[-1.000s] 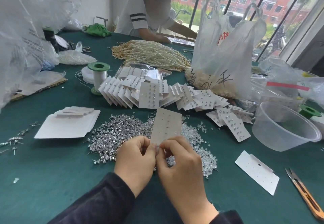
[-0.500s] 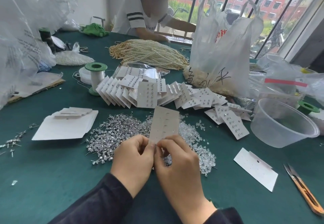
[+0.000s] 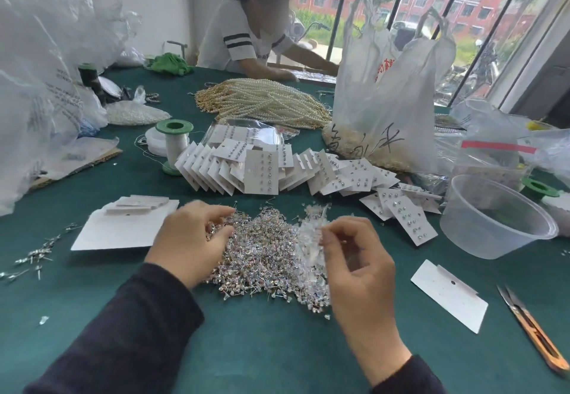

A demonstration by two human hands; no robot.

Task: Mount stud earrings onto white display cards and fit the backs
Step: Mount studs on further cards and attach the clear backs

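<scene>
Right now both hands are working low over the dark green table (image 3: 262, 347), where a heap of silver stud earrings (image 3: 262, 248) is lying straight ahead, its thin posts pointing every way with no common direction. The left hand (image 3: 188, 242) is reaching down into the heap's near-left side, fingers bent and tips touching the studs; its grip is half closed, and whether a stud is caught in it I cannot tell. The right hand (image 3: 361, 264) is hovering over the blurred patch of clear plastic backs (image 3: 310, 245) lying just right of the studs, thumb and forefinger drawn close together, but motion blur is hiding whether that grip is holding anything. A single blank white display card (image 3: 448, 296) is lying flat to the right, well apart from the hands, its long axis running from far left to near right, its hang hole near the far edge. More blank white cards (image 3: 123, 230) are sitting stacked to the left, and filled white cards (image 3: 262, 171) are leaning in an overlapping row beyond the heap. Behind them a white plastic carrier bag (image 3: 391, 100) is showing red print and black handwritten characters, neither readable. A clear round plastic tub (image 3: 478, 239) and orange-handled snips (image 3: 536, 335) are resting at the right.
</scene>
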